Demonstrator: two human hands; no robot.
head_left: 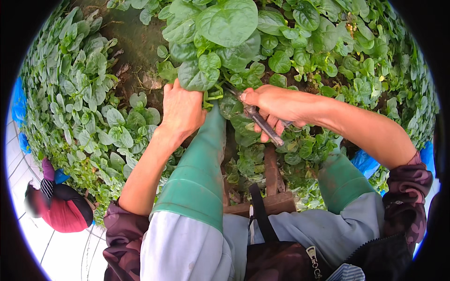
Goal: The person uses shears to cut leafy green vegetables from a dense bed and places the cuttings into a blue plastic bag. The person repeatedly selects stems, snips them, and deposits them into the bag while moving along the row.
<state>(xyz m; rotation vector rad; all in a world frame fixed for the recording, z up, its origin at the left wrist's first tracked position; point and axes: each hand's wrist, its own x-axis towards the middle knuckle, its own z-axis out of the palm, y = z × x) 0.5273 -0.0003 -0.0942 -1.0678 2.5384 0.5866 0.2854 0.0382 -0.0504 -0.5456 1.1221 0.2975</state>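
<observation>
My left hand (183, 108) is closed on the leafy green stems (213, 95) of a plant with broad, round, glossy leaves, and its fingertips are partly hidden. Large leaves (227, 23) stand up just beyond that hand. In my right hand (269, 105) is a pair of pruning shears (267, 127), gripped by the handles with the spring showing between them. The dark blades point to the left, close to the stems beside my left hand, and leaves cover their tips, so I cannot tell whether they touch a stem.
Dense leafy plants (89, 70) grow on both sides, with bare soil (133, 44) at the upper left. My green boots (192, 173) stand among them, a wooden seat (269, 203) between my legs. Another person (65, 206) crouches at the far left by pale paving (51, 253). Blue plastic (364, 163) lies right.
</observation>
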